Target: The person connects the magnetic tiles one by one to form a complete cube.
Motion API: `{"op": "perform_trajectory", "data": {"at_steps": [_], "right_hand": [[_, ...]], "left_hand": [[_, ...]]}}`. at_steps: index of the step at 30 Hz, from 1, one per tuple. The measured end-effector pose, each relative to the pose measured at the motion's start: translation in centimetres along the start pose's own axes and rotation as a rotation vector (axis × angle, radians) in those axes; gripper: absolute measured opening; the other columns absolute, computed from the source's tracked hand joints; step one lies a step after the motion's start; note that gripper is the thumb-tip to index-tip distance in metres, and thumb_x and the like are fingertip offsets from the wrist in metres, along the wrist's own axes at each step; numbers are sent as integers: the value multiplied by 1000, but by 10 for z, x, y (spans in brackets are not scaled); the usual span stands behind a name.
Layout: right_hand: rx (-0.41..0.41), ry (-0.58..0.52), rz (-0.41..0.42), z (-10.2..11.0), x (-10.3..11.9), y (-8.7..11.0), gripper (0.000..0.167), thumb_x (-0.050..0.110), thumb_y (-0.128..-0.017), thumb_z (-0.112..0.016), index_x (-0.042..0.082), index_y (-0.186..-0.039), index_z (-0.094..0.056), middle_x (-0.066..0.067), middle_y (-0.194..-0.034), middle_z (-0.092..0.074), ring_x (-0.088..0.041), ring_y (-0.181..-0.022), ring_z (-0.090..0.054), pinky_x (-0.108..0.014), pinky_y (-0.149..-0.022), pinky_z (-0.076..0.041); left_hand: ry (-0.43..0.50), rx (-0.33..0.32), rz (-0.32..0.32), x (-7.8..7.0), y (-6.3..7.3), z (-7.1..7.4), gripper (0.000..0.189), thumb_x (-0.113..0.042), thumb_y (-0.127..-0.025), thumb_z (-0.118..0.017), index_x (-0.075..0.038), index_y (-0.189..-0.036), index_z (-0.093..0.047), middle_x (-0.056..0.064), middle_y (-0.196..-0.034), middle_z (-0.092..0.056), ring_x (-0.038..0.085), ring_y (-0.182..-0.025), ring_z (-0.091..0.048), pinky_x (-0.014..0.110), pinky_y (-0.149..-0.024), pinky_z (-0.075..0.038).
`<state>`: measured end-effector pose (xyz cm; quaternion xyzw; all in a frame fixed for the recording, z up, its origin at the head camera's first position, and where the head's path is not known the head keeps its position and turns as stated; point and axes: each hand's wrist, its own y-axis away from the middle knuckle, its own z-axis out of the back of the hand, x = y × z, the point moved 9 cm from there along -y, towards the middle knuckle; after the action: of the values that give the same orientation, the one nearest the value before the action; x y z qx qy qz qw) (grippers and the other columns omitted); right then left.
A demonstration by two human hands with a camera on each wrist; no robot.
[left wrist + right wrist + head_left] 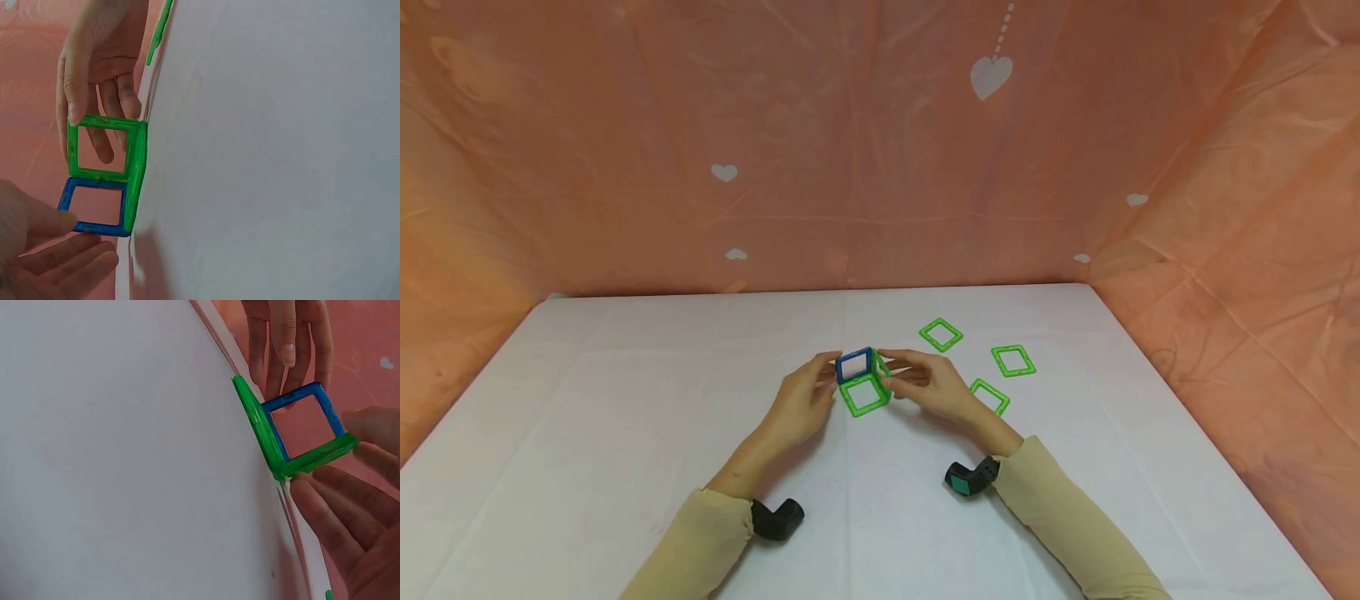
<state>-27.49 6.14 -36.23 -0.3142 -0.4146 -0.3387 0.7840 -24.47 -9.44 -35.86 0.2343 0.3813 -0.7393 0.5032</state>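
Both hands meet at a small construction of square magnetic tiles near the middle of the white table. A blue tile (pixel 854 365) forms its top, one green tile (pixel 865 396) faces the front and another green tile (pixel 322 456) stands at the right side. My left hand (pixel 801 400) is at the blue tile's left edge, its thumb overlapping a corner in the left wrist view. From the right, my right hand (pixel 936 383) pinches the side green tile, thumb on one face and fingers behind. The construction's far side is hidden.
Three loose green square tiles lie to the right: one farther back (pixel 941 334), one farther right (pixel 1013 361), and a nearer one (pixel 991 397) partly covered by the right forearm. An orange curtain (pixel 850 150) with pale hearts stands behind the table and at its sides.
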Motion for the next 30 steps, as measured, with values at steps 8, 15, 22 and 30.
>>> {"op": "perform_trajectory", "data": {"at_steps": [8, 15, 22, 30], "right_hand": [[-1, -6, -8, 2, 4, 1, 42, 1, -91, -61, -7, -131, -53, -28, -118, -63, -39, -93, -68, -29, -72, -57], [-19, 11, -13, 3, -25, -6, 41, 2, -92, -60, -4, -132, -54, -26, -113, -66, -39, -85, -69, -45, -65, -56], [-9, 9, 10, 3, -22, -6, 37, 8, -94, -60, 1, -130, -58, -20, -113, -68, -31, -87, -70, -31, -66, -56], [-19, 0, 32, 3, -19, -6, 37, 5, -95, -58, -4, -130, -56, -24, -112, -67, -36, -97, -68, -36, -74, -58]], "left_hand": [[-19, 0, 8, 4, 0, -1, 39, 15, -89, -44, 8, -127, -52, 23, -106, -67, 33, -97, -66, 45, -83, -52], [1, 2, 5, 3, 0, -1, 40, 11, -87, -51, 8, -126, -53, 23, -107, -66, 34, -100, -65, 43, -86, -54], [6, 13, -11, 3, 0, -2, 40, 10, -85, -58, 8, -125, -54, 24, -105, -65, 35, -95, -66, 43, -84, -55], [6, 47, -34, -1, 1, -4, 45, 16, -82, -52, 9, -127, -52, 25, -110, -62, 35, -97, -65, 43, -85, -55]]}}
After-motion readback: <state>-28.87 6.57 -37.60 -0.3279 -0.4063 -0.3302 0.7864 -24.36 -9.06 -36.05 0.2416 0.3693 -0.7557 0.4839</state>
